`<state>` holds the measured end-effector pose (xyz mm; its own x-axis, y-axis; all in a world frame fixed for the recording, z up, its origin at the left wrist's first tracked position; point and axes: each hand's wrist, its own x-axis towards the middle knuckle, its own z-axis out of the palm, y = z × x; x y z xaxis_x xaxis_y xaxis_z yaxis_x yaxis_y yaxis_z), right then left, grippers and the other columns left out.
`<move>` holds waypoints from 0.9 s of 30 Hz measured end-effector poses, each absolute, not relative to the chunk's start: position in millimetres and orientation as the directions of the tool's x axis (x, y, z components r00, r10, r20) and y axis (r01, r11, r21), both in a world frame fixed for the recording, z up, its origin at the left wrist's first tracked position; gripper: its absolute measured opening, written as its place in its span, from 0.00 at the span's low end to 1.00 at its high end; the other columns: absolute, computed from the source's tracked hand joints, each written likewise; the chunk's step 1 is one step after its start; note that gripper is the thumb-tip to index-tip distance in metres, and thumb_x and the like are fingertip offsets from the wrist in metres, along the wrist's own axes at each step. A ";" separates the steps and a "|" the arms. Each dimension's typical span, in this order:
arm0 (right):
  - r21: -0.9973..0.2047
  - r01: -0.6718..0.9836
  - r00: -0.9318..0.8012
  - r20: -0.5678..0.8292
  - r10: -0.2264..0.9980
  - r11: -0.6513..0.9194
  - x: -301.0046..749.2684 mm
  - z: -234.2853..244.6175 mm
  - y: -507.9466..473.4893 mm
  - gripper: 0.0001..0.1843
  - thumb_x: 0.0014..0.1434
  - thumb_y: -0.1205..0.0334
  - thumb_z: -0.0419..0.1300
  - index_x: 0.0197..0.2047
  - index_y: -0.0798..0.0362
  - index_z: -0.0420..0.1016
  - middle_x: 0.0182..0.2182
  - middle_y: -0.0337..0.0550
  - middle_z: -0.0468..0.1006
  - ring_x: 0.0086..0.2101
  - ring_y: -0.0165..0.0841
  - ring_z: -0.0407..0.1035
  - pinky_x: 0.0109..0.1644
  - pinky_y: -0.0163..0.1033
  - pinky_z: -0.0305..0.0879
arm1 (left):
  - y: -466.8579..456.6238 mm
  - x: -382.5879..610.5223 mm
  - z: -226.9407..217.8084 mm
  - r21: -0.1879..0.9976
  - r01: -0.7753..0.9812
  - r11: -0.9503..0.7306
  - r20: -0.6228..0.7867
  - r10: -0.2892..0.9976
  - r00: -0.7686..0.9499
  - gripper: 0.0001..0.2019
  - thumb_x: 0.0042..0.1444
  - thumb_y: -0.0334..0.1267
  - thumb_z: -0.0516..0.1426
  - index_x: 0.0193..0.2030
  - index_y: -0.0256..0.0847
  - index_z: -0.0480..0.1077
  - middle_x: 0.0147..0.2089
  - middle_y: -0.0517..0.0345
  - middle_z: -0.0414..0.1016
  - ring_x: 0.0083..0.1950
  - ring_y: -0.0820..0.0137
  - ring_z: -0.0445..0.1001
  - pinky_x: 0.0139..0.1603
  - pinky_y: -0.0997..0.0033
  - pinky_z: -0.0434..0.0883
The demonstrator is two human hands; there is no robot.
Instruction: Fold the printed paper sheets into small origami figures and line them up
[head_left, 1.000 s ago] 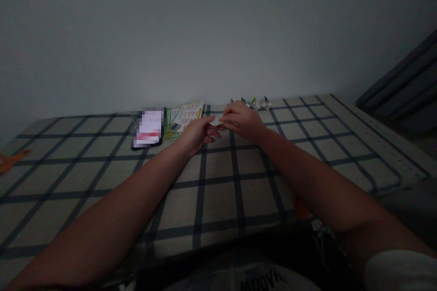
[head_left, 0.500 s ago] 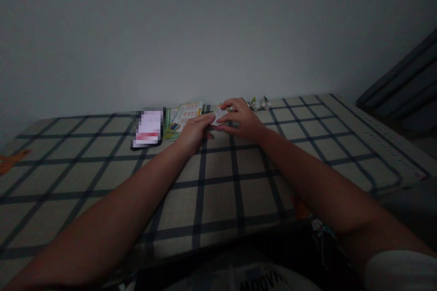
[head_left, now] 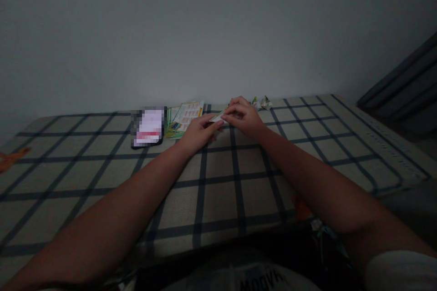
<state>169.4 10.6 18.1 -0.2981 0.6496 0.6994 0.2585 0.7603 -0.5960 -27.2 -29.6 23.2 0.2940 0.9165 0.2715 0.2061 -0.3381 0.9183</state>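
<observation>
Between my two hands, a little above the checked cloth, is a small piece of folded printed paper [head_left: 216,118], pale with some green on it. My left hand [head_left: 200,131] pinches its left end with the thumb on top. The fingertips of my right hand [head_left: 243,117] close on its right end. Most of the paper hides behind the fingers, and its print is too small to read. Just left of my left hand lie printed leaflets [head_left: 189,113], white and green, overlapping on the cloth.
A phone [head_left: 149,127] with a lit, blurred screen lies left of the leaflets. Crumpled wrapper pieces [head_left: 265,102] sit beyond my right hand, by the pale wall [head_left: 218,32]. The checked cloth [head_left: 218,200] covers the table. Dark curtain-like folds [head_left: 406,82] hang at the right.
The paper has tilted flatter, so its printed face shows less. My right fingers have drawn together on its right end, and my left thumb has shifted slightly.
</observation>
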 end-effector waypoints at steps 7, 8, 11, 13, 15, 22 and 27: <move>-0.762 0.246 -0.315 0.522 0.793 0.599 167.3 19.7 11.1 0.23 0.55 0.49 0.67 0.48 0.55 0.76 0.37 0.41 0.74 0.29 0.27 0.62 0.33 0.34 0.61 | -29.0 -28.8 21.7 0.934 0.188 -0.303 0.244 0.928 0.282 0.22 0.55 0.56 0.63 0.47 0.38 0.79 0.32 0.57 0.76 0.26 0.74 0.69 0.25 0.74 0.68; -0.776 0.252 -0.327 0.494 0.806 0.578 167.5 20.4 10.8 0.22 0.56 0.48 0.66 0.47 0.55 0.77 0.35 0.41 0.75 0.29 0.27 0.63 0.33 0.35 0.60 | -29.6 -28.7 22.1 0.932 0.196 -0.304 0.245 0.929 0.277 0.22 0.55 0.56 0.63 0.46 0.38 0.79 0.32 0.57 0.75 0.25 0.75 0.69 0.25 0.74 0.67; -0.781 0.271 -0.335 0.471 0.816 0.562 168.5 22.9 10.1 0.19 0.57 0.47 0.65 0.38 0.56 0.80 0.29 0.42 0.76 0.30 0.30 0.65 0.35 0.36 0.61 | -30.9 -27.9 22.1 0.913 0.261 -0.314 0.256 0.938 0.234 0.22 0.55 0.57 0.63 0.40 0.37 0.80 0.29 0.58 0.75 0.24 0.75 0.68 0.25 0.74 0.66; -0.792 0.261 -0.322 0.467 0.823 0.552 168.8 24.3 9.9 0.19 0.56 0.47 0.65 0.36 0.56 0.81 0.29 0.42 0.78 0.31 0.31 0.67 0.36 0.37 0.62 | -30.6 -27.7 20.6 0.898 0.309 -0.312 0.263 0.946 0.192 0.21 0.55 0.57 0.63 0.36 0.37 0.80 0.25 0.58 0.73 0.23 0.75 0.66 0.24 0.74 0.63; -0.811 0.231 -0.316 0.460 0.830 0.538 168.6 25.2 9.6 0.18 0.55 0.47 0.66 0.36 0.56 0.81 0.30 0.43 0.79 0.31 0.31 0.68 0.37 0.37 0.64 | -28.8 -28.1 18.8 0.891 0.326 -0.316 0.276 0.947 0.164 0.20 0.54 0.56 0.64 0.35 0.37 0.80 0.24 0.58 0.73 0.23 0.75 0.66 0.24 0.74 0.62; -0.861 0.136 -0.278 0.441 0.853 0.489 166.8 27.6 7.2 0.16 0.53 0.49 0.67 0.34 0.55 0.80 0.30 0.42 0.80 0.32 0.31 0.70 0.38 0.37 0.67 | -23.2 -30.2 22.8 0.928 0.194 -0.319 0.314 0.948 0.059 0.20 0.51 0.50 0.67 0.47 0.40 0.82 0.32 0.54 0.81 0.29 0.73 0.72 0.29 0.74 0.67; -0.871 0.115 -0.259 0.438 0.861 0.478 166.5 27.8 7.5 0.17 0.53 0.49 0.68 0.34 0.57 0.80 0.29 0.43 0.79 0.31 0.30 0.70 0.37 0.37 0.66 | -22.2 -28.9 22.9 0.964 0.053 -0.262 0.256 0.962 0.099 0.20 0.50 0.50 0.69 0.46 0.41 0.83 0.35 0.52 0.83 0.32 0.72 0.75 0.31 0.74 0.68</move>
